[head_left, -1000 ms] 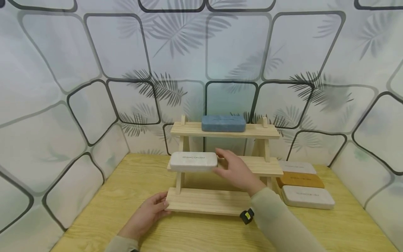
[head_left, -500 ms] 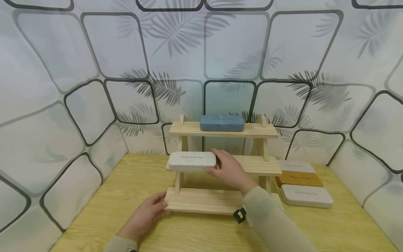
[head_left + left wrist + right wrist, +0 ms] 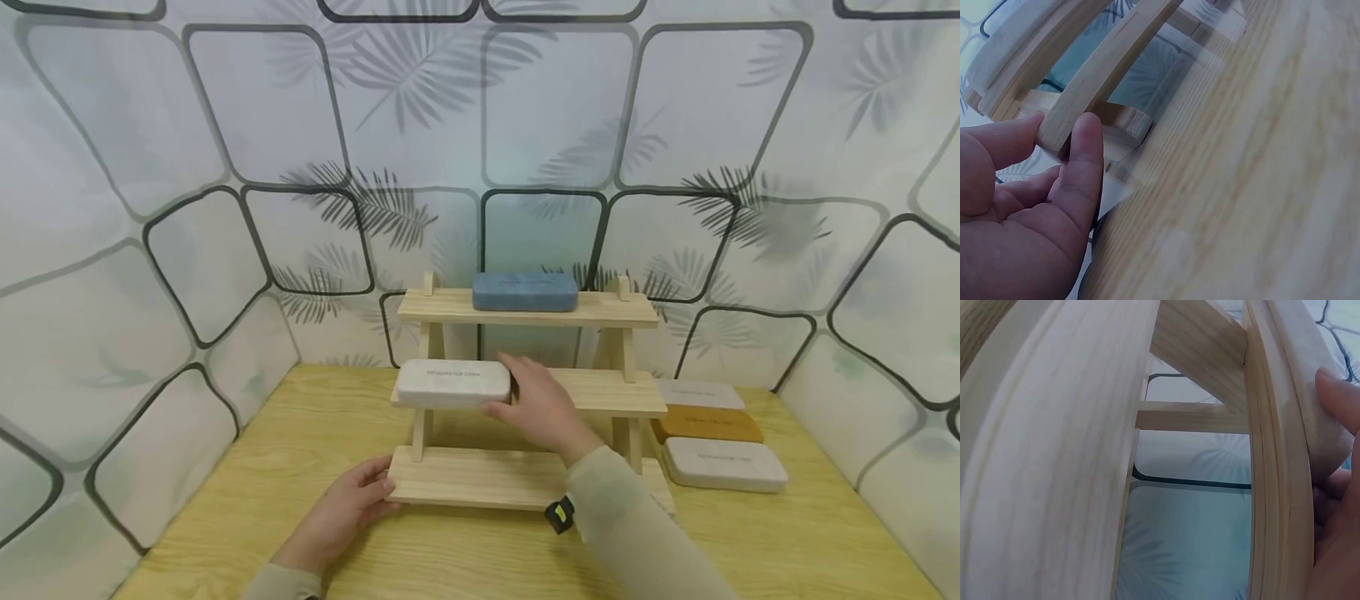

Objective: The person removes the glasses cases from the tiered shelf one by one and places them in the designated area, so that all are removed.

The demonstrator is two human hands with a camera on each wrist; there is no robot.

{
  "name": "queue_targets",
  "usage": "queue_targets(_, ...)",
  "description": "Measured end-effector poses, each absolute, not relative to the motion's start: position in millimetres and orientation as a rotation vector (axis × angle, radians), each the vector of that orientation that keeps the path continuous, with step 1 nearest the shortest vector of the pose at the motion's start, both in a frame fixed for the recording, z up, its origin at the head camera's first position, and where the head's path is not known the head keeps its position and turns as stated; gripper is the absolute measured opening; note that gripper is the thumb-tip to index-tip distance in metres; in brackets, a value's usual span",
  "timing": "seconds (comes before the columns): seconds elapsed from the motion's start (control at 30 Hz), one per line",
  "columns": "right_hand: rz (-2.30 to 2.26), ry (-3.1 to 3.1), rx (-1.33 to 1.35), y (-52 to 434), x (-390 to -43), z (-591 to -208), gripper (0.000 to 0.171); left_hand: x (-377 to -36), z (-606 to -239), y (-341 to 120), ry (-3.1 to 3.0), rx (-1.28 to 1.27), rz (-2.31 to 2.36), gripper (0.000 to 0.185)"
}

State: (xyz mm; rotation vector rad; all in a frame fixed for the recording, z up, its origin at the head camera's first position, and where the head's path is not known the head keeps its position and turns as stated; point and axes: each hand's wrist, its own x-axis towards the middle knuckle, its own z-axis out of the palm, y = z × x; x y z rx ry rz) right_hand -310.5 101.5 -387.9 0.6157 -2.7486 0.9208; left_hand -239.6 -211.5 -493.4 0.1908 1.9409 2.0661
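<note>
White oblong case [image 3: 453, 383] lying flat at left end of middle shelf, wooden three-step rack [image 3: 525, 483] standing upright on the table, light pine.

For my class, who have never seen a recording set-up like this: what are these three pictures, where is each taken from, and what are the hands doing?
There is no machine here: a person wears three cameras. The wide picture comes from the head, looking down at a yellow wooden table. The two close-ups come from the wrists.

On the table stands a three-step wooden rack. A blue case lies on its top step. The right hand grips the end of a white case on the middle step. The left hand holds the corner of the bottom step; the left wrist picture shows its fingers on that board. Three more cases lie beside the rack.
</note>
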Motion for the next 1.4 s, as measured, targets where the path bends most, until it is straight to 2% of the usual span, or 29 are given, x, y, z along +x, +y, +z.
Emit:
queue_targets(0.63, 0.904, -2.676, 0.53, 105, -301, -394, 0.074, -240, -492, -210, 1.936, 0.215, 2.084, 0.063)
queue_targets(1.03, 1.076, -2.586, 0.629, 120, -278, -405, 0.083, -237, -491, -211, 1.956, 0.175, 2.077, 0.063)
queue_targets(1.4, 1.206, -2.51, 0.639, 135, -268, -406, 0.083, -239, -494, -211, 1.949, 0.184, 2.088, 0.065)
